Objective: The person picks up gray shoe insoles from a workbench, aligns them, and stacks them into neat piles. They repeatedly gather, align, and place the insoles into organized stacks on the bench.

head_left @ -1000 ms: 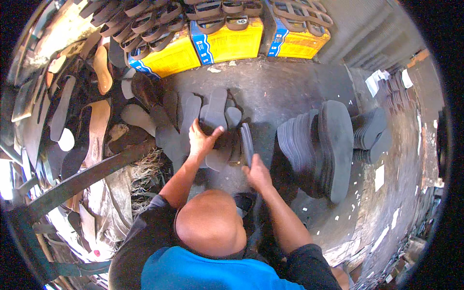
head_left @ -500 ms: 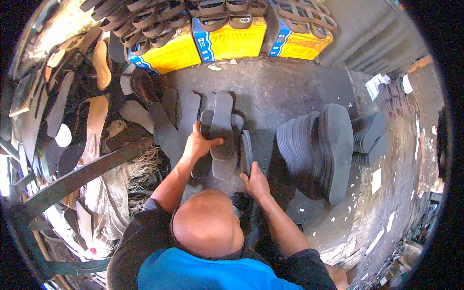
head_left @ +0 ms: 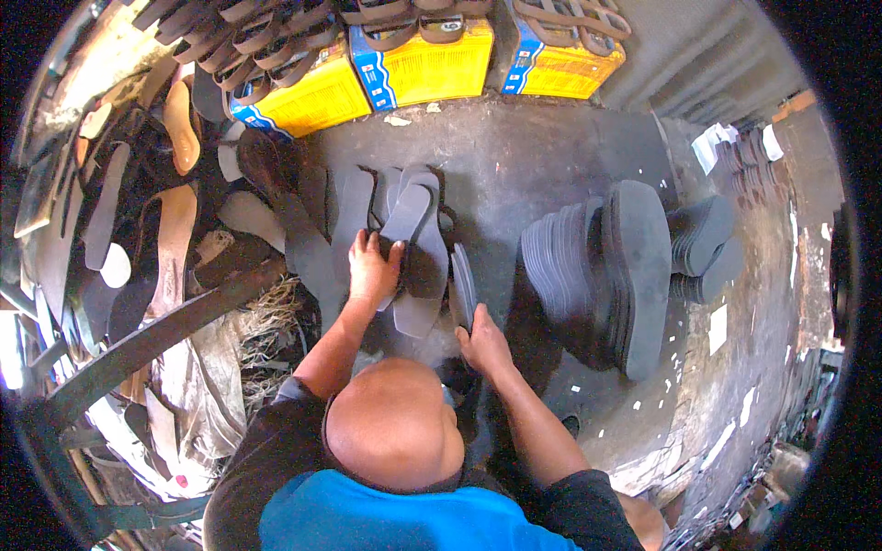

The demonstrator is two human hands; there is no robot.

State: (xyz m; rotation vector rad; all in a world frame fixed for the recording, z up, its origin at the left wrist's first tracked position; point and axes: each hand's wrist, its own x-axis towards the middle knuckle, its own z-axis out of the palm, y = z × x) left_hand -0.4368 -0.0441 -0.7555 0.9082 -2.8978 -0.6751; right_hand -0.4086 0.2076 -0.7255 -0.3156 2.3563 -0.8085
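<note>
Several flat grey shoe soles lie loosely overlapped on the floor in front of me. One grey sole [head_left: 407,213] slants across the top of them. My left hand [head_left: 371,271] is closed over its lower part, thumb on the right and fingers on the left. Those fingers also reach the lower end of another sole [head_left: 353,202] at the left. My right hand [head_left: 486,342] grips a thin stack of soles [head_left: 463,283] standing on edge, right of the pile. The undersides of the held soles are hidden.
A long row of stacked soles [head_left: 565,266] stands on edge to the right, with smaller stacks [head_left: 698,234] behind. Yellow and blue boxes [head_left: 427,69] topped with sandals line the far side. A dark beam [head_left: 156,344] and loose sole pieces [head_left: 179,225] crowd the left.
The top sole, upright before, now appears slanted, its lower end toward the left. My left hand's fingers have shifted onto its lower part. My right hand keeps its stack, tilted slightly more left.
</note>
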